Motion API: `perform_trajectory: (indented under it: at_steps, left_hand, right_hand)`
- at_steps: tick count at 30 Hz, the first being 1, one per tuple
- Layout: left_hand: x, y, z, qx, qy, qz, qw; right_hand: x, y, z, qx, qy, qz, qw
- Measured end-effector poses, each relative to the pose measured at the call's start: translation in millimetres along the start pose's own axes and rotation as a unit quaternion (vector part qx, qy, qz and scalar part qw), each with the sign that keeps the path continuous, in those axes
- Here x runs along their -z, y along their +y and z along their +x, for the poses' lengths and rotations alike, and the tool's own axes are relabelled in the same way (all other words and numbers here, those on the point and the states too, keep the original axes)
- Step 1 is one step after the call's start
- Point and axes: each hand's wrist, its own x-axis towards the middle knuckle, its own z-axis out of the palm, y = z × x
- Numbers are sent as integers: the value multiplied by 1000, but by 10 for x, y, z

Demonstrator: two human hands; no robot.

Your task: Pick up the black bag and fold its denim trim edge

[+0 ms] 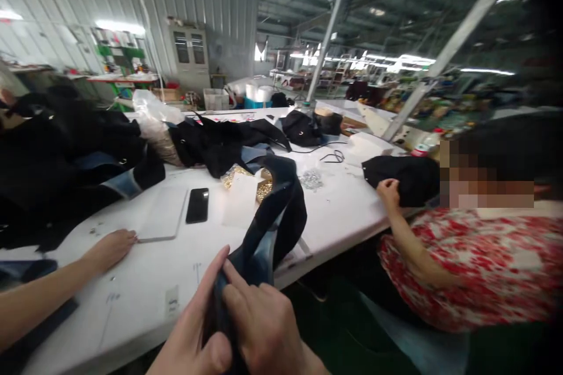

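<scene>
A strip-like piece of dark denim cloth (290,211), black on one face and blue on the other, runs from the white table (343,211) down into both my hands at the bottom middle. My left hand (193,328) grips its near end, fingers pointing up and thumb across the front. Close against it, my right hand (268,322) has its fingers curled round the same cloth. The stretch between my palms is largely hidden. Just beyond the cloth lie a white box (241,199), some gold metal pieces (264,188) and a small pile of silver pieces (311,179).
Another person's hand (112,247) rests by a flat white board (162,214) on the left, near a black phone (197,205). To the right, a co-worker in a red-and-white top (484,263) handles black cloth (402,179). Dark garments (65,158) are heaped at left.
</scene>
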Motion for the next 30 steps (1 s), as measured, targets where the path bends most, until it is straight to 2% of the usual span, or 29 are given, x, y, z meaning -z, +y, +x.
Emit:
perform_trajectory:
  at_steps: [3,6,10,14,16,18,19,21,25,30]
  left_hand:
    - [17,159,-225,18,74,54,996]
    - [-90,323,-265,57,141,69,986]
    - [-155,502,-111,107,194,8,975]
    - [-107,576,14,91,207,2,974]
    - [-97,598,44,53,206,23,977]
    - [-112,631,75,25,215,46,975]
    - [-127,652,96,21,219,46,974]
    - [-166,695,148,27,217,24,976]
    - [-223,745,262,47,214,-34,975]
    - [-155,783,381,20,228,-46,972]
  right_hand:
    - [-332,-149,17,5,20,13,1000]
    - [-360,-208,56,5,-1,11,1000]
    - [-135,-144,62,-18,-77,16,997]
    - [304,138,195,15,-218,11,976]
    - [543,382,397,0,-337,-29,941]
    - [725,670,642,-50,-468,-30,882]
    - [782,818,752,-69,-515,-25,854]
    - [824,1087,897,-94,-566,-22,819]
    - [755,1390,841,-136,-588,16,797]
    - [800,1392,681,-107,-552,13,827]
